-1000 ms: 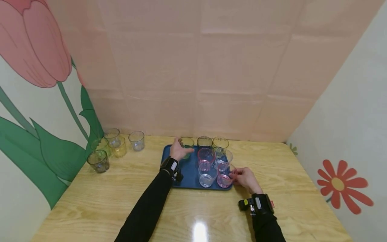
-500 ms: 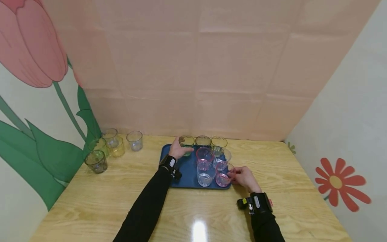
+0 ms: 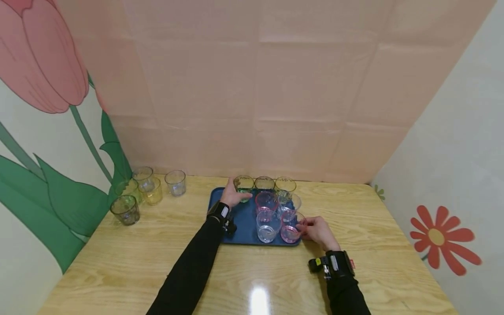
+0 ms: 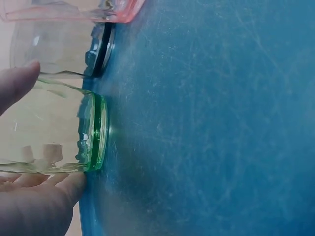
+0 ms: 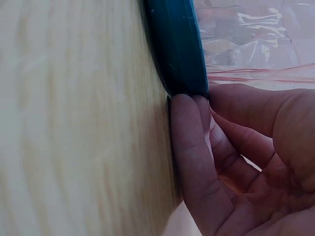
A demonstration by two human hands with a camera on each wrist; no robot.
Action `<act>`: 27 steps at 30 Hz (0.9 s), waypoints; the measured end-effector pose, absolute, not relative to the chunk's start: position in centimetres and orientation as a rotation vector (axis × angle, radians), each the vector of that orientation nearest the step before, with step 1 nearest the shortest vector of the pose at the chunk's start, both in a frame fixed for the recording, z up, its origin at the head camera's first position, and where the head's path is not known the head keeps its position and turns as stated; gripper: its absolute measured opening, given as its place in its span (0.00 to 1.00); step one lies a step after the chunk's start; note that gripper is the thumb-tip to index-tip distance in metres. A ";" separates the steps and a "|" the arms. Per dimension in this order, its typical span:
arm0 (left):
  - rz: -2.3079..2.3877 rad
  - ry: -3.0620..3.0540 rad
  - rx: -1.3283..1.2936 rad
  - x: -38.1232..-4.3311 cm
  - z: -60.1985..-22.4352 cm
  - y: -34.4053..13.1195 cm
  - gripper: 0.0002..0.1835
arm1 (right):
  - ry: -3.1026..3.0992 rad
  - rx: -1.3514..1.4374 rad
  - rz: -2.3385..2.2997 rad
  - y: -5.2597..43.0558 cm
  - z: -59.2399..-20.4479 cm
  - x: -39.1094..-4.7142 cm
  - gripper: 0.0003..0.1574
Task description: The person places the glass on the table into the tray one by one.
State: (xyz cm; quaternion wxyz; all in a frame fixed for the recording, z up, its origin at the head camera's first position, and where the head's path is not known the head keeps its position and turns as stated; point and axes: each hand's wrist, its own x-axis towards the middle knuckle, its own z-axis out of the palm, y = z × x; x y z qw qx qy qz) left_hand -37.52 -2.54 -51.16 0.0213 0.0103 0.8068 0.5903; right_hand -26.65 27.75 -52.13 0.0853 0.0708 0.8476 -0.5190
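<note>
At the back of the blue tray [image 3: 242, 227], in your head view, the green glass [image 3: 246, 185] sits just beside the dark-rimmed glass [image 3: 264, 183], so a sideways slip of your left hand [image 3: 231, 196] could knock the two together. Your right hand [image 3: 320, 232] is at the tray's near right corner; raising that corner could topple the pink glass [image 3: 290, 235] and the clear glass [image 3: 267, 232] next to it.

From your left wrist, the left thumb and fingers lie on opposite sides of the green glass, parted by its width, grasping it. Its base is at the tray's surface; you cannot tell whether it rests its full weight there. Uneven pressure could tilt it.

From your right wrist, thumb and fingers are drawn nearly together, pinching the tray's edge; a careless thumb could nudge the pink glass.
</note>
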 end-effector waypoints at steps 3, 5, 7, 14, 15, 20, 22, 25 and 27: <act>1.811 2.544 0.052 -37.4 -51.0 -2.5 0.53 | 2.528 0.224 -1.541 27.8 -52.1 -26.6 0.07; 1.807 2.563 0.061 -37.4 -51.1 -2.5 0.53 | 2.523 0.224 -1.541 27.8 -52.1 -26.6 0.07; 1.791 2.565 0.034 -37.1 -50.7 -2.4 0.52 | 2.511 0.228 -1.550 27.8 -52.1 -26.6 0.07; 1.695 2.590 0.039 -36.7 -50.7 -2.4 0.49 | 2.520 0.231 -1.549 27.8 -52.2 -26.7 0.06; 1.689 2.586 0.039 -36.6 -50.6 -2.4 0.49 | 2.524 0.236 -1.545 27.9 -52.3 -26.7 0.06; 1.661 2.596 0.032 -36.4 -50.4 -2.6 0.54 | 2.524 0.242 -1.540 27.9 -52.3 -26.7 0.07; 1.659 2.608 0.035 -36.4 -50.3 -2.8 0.55 | 2.526 0.250 -1.532 27.8 -52.3 -26.7 0.06; 1.688 2.602 0.053 -36.3 -49.9 -3.4 0.54 | 2.533 0.253 -1.524 27.8 -52.3 -26.6 0.06; 1.722 2.583 0.065 -36.2 -49.6 -3.9 0.53 | 2.534 0.251 -1.534 27.9 -52.2 -26.6 0.06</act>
